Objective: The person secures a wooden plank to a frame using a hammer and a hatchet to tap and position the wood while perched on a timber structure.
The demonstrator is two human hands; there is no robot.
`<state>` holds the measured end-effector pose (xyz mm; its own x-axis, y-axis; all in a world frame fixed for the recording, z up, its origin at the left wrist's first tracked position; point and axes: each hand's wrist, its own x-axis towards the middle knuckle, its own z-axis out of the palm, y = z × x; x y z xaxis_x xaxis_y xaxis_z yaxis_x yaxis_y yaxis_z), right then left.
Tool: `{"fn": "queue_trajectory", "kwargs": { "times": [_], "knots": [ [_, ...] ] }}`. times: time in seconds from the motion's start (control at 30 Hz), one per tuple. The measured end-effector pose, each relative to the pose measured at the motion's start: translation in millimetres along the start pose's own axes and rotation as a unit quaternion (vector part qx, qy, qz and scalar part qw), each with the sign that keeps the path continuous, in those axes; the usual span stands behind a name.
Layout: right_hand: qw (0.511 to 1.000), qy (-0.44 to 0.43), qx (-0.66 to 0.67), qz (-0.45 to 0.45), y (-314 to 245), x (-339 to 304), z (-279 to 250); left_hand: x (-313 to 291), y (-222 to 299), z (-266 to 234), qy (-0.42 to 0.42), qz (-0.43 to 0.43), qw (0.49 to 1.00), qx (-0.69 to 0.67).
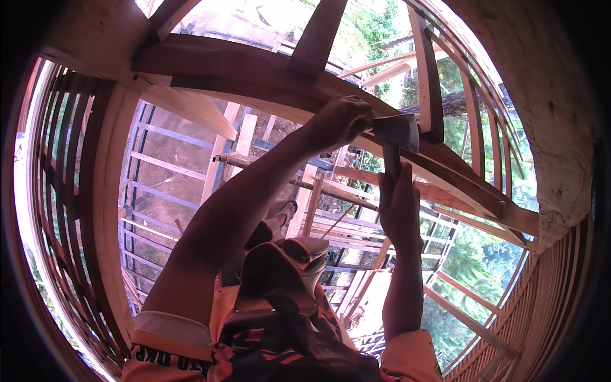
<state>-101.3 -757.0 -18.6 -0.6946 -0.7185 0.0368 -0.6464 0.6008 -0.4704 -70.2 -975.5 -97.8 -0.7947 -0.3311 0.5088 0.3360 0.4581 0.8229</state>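
Observation:
My right hand (400, 198) is closed round the dark handle of a hatchet (396, 132). The hatchet's broad grey metal head sits at the top, over a long timber beam (254, 65). Beside the head, on its left, my left hand (347, 120) is closed with bent fingers. Whatever lies between those fingers is hidden, and I cannot tell whether they touch the hatchet. An upright timber post (320, 38) rises from the beam just beyond my left hand. Both my forearms reach up to the beam.
A tool pouch (272, 270) hangs at my waist. My sandalled foot (285, 211) rests among timbers below. Open framing (168, 164) spans the drop to the ground. Slatted timber (70, 191) stands at the left, and a pale thick timber (557, 127) at the right.

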Motion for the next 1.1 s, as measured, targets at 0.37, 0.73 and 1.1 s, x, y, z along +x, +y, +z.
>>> {"fn": "queue_trajectory", "kwargs": {
  "times": [0.37, 0.73, 1.1],
  "knots": [
    [0.997, 0.069, 0.039, -0.012, -9, -29, -20, -17, -6, -61, -0.130, 0.002, 0.887, 0.443],
    [0.985, 0.026, 0.170, 0.028, -26, -9, -13, -27, -8, -55, -0.060, 0.034, 0.875, 0.479],
    [0.891, 0.176, 0.402, -0.116, -57, -28, -38, -40, -4, -44, -0.027, 0.062, 0.872, 0.485]
  ]
}}
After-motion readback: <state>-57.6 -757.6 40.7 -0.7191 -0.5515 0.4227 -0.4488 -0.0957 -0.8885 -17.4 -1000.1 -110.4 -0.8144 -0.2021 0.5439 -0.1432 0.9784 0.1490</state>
